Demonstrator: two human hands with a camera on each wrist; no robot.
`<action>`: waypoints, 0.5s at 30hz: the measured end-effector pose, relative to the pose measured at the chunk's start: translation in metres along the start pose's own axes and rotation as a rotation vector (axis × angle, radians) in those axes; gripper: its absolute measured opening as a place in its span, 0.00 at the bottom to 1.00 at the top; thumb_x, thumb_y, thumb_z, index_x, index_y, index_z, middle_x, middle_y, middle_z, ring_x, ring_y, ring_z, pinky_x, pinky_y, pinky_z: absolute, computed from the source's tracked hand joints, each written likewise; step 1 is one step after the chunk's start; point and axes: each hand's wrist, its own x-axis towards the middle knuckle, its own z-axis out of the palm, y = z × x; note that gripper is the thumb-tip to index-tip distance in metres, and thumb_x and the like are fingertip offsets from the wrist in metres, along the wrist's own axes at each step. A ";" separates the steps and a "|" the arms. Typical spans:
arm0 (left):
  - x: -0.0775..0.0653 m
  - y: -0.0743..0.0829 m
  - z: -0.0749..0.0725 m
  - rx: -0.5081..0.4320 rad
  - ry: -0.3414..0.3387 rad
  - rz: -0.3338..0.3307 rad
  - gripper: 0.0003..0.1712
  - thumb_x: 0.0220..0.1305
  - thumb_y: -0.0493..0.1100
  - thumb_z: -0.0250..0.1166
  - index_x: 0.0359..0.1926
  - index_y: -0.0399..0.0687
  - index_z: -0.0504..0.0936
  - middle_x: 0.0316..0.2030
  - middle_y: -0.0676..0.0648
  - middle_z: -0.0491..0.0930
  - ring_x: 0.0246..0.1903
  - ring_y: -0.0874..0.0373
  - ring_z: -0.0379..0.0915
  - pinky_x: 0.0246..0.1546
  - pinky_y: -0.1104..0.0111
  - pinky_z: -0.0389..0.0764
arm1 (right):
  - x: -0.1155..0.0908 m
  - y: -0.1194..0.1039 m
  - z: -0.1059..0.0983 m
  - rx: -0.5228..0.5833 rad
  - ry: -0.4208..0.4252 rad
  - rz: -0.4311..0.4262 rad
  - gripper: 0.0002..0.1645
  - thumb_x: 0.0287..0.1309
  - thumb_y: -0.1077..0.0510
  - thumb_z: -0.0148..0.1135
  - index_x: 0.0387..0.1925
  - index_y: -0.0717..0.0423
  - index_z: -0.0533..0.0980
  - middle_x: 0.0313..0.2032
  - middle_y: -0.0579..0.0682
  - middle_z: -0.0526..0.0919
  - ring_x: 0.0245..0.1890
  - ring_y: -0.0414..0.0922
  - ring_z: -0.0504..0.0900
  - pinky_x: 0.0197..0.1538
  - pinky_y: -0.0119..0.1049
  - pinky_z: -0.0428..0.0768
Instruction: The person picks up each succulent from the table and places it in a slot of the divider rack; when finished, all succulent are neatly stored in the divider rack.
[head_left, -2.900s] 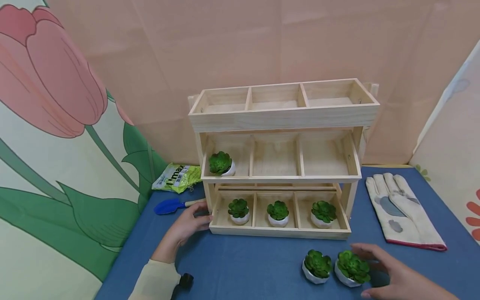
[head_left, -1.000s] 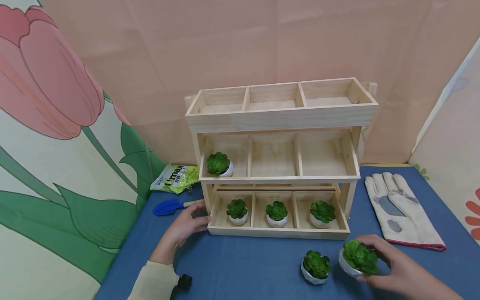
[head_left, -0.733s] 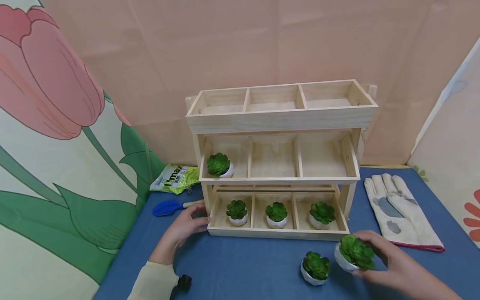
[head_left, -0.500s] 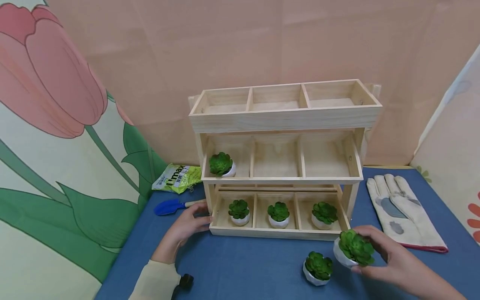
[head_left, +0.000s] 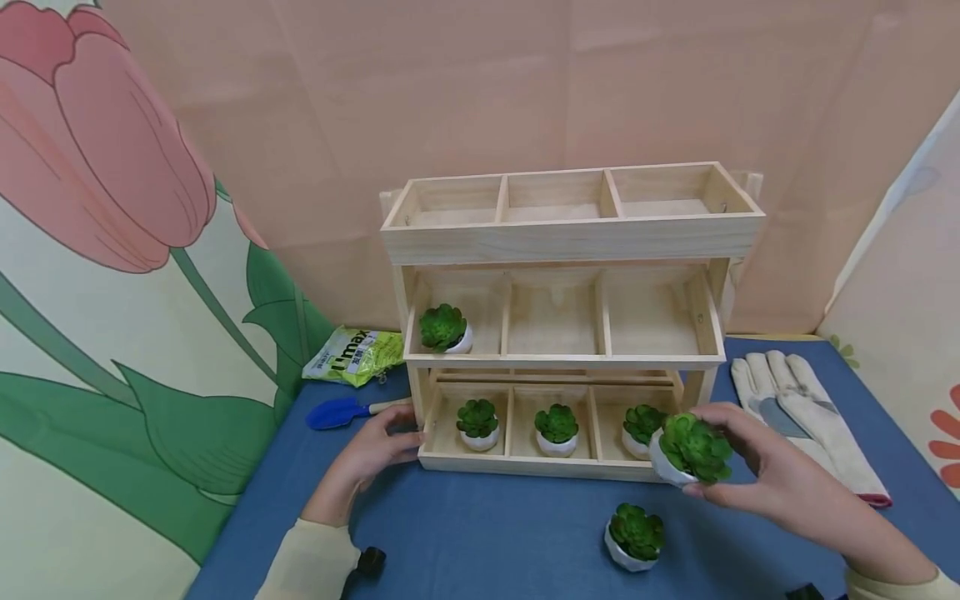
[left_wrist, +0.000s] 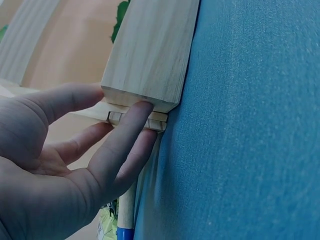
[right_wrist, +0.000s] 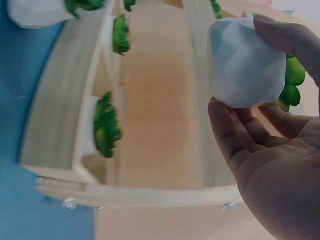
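My right hand (head_left: 765, 462) holds a potted succulent (head_left: 694, 450) by its white faceted pot, thumb on one side and fingers on the other. It is in the air before the right end of the wooden tiered shelf (head_left: 573, 239), partly covering the plant in the lowest right compartment. In the right wrist view the pot (right_wrist: 247, 62) sits between thumb and fingertips. My left hand (head_left: 378, 450) grips the shelf's lower left corner; the left wrist view shows its fingertips (left_wrist: 140, 107) on the tray's end. Another potted succulent (head_left: 635, 533) stands on the blue table in front.
The bottom tier bears a succulent in each compartment; one more (head_left: 444, 327) stands in the middle tier's left compartment. A blue trowel (head_left: 337, 413) and a green-and-white bag (head_left: 354, 356) lie left of the shelf. White gloves (head_left: 802, 408) lie on the right, partly behind my right hand.
My right hand has taken hold of the right-hand succulent, lifted it off the table and carried it up and left towards the shelf. My left hand stays at the shelf's corner.
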 end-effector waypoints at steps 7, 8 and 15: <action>0.000 -0.001 0.000 0.002 0.009 -0.005 0.35 0.73 0.38 0.68 0.77 0.38 0.68 0.72 0.28 0.68 0.65 0.31 0.80 0.58 0.49 0.90 | 0.026 -0.021 -0.012 0.054 0.029 -0.090 0.43 0.57 0.63 0.81 0.70 0.45 0.70 0.63 0.44 0.72 0.55 0.31 0.77 0.48 0.22 0.83; 0.000 -0.001 0.000 0.003 0.011 -0.005 0.35 0.73 0.38 0.68 0.77 0.38 0.68 0.72 0.28 0.68 0.65 0.31 0.80 0.58 0.49 0.90 | 0.030 -0.023 -0.013 0.053 0.036 -0.095 0.43 0.56 0.63 0.81 0.70 0.46 0.70 0.62 0.44 0.72 0.55 0.32 0.77 0.49 0.21 0.83; 0.000 0.000 0.001 0.014 0.028 -0.004 0.33 0.73 0.37 0.68 0.75 0.36 0.69 0.70 0.28 0.70 0.64 0.32 0.80 0.57 0.49 0.90 | 0.055 -0.043 -0.018 0.031 0.061 -0.026 0.41 0.59 0.57 0.81 0.70 0.49 0.71 0.62 0.50 0.76 0.52 0.32 0.79 0.51 0.18 0.81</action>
